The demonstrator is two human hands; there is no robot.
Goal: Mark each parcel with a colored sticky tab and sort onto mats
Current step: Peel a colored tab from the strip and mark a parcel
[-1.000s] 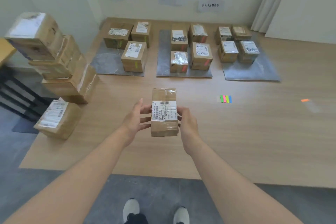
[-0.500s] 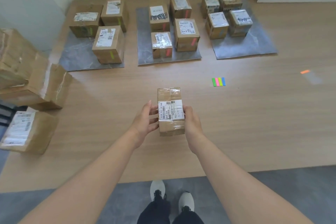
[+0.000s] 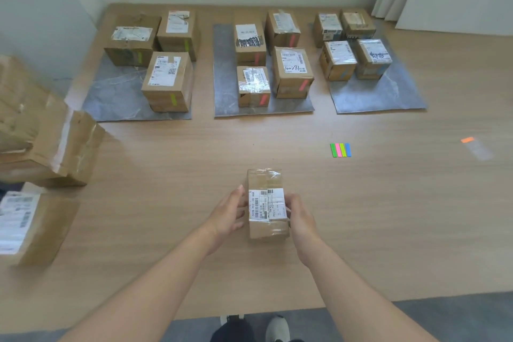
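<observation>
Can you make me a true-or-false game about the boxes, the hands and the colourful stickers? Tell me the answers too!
1. The left hand and the right hand hold the small parcel between them. True.
2. The left mat has four boxes on it. False: it has three boxes, each with a green tab.
3. The boxes on the middle mat have pink tabs on their sides. True.
4. The strip of sticky tabs lies on the right mat. False: it lies on the wooden surface, short of the right mat and closer to the person.
</observation>
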